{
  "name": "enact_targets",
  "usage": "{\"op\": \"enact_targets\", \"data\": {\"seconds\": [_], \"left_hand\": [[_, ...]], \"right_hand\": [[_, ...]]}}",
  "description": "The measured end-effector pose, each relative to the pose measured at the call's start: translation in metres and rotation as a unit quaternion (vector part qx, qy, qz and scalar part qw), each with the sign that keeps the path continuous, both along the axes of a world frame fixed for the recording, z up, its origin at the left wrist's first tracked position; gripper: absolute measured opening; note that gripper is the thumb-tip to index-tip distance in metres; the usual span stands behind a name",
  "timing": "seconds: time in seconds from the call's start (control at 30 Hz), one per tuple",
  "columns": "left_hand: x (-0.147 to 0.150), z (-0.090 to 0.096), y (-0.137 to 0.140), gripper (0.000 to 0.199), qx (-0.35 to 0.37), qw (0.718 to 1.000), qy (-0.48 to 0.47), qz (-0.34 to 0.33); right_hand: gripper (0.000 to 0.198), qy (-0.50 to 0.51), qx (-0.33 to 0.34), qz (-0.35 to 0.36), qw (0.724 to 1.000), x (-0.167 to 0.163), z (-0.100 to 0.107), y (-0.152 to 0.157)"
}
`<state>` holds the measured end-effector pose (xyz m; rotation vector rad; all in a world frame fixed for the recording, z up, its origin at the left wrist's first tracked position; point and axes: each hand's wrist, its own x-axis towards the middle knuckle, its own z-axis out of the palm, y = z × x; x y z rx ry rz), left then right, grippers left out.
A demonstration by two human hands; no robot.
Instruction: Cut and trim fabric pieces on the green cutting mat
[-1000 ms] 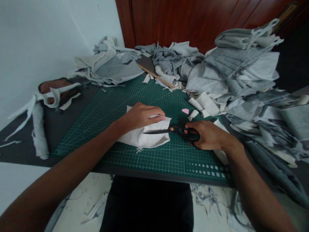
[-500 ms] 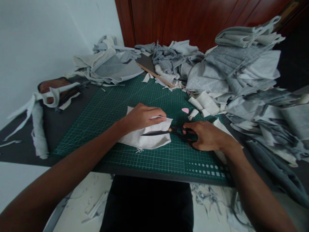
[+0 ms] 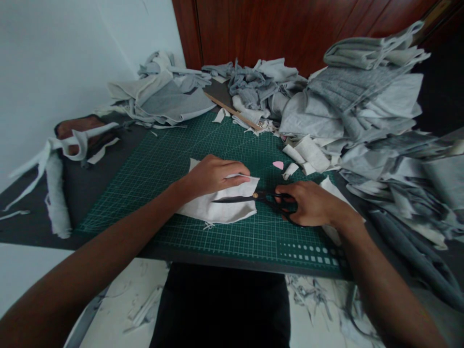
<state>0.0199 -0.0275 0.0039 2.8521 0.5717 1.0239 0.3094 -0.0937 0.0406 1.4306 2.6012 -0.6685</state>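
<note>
My left hand (image 3: 217, 178) pinches the far edge of a white piece of fabric (image 3: 232, 211) between thumb and fingers. That fabric lies on a green cutting mat (image 3: 224, 239), with a slit running in from its right side. In the slit lie the blades of black-handled scissors (image 3: 270, 197), pointing left. My right hand (image 3: 311, 204) is closed round the scissor handles. Behind my right wrist, partly hidden by it, lies another white fabric piece (image 3: 334, 191). A pink piece of tailor's chalk (image 3: 278, 165) rests on the mat just beyond the scissors.
Grey and white fabric is heaped at the right (image 3: 362, 106), with more cloth (image 3: 170, 99) at the back left. A wooden stick (image 3: 232, 111) lies between them. White strips (image 3: 58, 193) lie on the dark table at left. Scraps (image 3: 145, 309) litter the floor.
Almost nothing differs. Both hands, the scissors and the white fabric keep nearly the same place; the whole view has shifted very slightly.
</note>
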Motion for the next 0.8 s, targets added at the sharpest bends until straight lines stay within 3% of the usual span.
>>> {"op": "enact_targets", "data": {"seconds": [0.8], "left_hand": [[-0.0032,0.0022,0.0008,0.038,-0.036,0.999,0.016,0.027]], "right_hand": [[0.010,0.035,-0.010,0.010,0.999,0.0032,-0.0033,0.0029]]}}
